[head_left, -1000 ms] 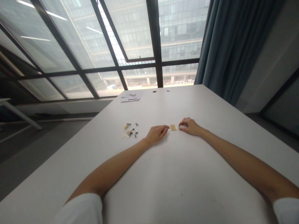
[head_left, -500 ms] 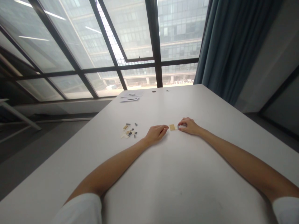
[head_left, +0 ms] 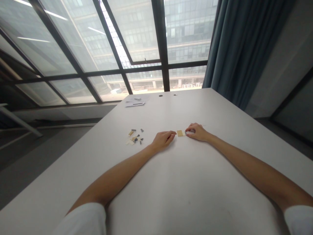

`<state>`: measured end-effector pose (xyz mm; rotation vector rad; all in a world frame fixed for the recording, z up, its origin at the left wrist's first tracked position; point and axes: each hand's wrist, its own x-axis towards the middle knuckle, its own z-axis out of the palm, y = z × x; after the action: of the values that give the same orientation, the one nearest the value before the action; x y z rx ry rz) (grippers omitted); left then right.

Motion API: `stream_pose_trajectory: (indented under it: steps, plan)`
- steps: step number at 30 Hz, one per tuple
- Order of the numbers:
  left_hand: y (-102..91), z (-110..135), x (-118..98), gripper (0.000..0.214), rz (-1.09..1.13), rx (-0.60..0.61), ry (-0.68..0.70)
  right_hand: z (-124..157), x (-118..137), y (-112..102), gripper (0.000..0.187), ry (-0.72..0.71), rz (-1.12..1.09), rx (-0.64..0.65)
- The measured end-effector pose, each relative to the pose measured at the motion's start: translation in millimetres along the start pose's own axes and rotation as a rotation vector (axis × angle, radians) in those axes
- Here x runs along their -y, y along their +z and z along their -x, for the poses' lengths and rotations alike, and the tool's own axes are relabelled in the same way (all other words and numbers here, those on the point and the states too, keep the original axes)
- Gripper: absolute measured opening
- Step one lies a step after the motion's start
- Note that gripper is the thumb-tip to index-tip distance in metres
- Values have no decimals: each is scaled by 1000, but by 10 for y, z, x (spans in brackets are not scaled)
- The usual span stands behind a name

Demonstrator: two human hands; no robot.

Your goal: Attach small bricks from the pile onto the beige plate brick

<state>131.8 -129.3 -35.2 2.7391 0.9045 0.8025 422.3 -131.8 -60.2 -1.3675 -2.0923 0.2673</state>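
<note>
Near the middle of the white table (head_left: 156, 182) lies a flat tan studded building plate (head_left: 180, 133), with a small pale piece (head_left: 184, 133) against its right side. My right hand (head_left: 197, 132) pinches a small grey brick (head_left: 186, 133) between thumb and fingers, at the pale piece's right end. To the plate's left, my left hand (head_left: 164, 140) rests on the table, its thumb and fingertips drawn together close to the plate's edge. Whether anything tiny sits between those fingertips is too small to make out.
Left of my left hand is a loose pile of small tan, white, grey and black building pieces (head_left: 135, 138). Papers (head_left: 135, 103) lie at the far left table corner. Windows (head_left: 144, 29) stand beyond the table, and a blue curtain (head_left: 232, 49) hangs at the right.
</note>
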Motion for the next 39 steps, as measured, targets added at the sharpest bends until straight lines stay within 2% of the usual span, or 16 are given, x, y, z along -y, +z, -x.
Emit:
stream_pose_trajectory:
  steps: [39]
  plan:
    - [3, -6, -12, 39, 2, 8, -13, 12, -4, -11, 22, -24, -1, 13]
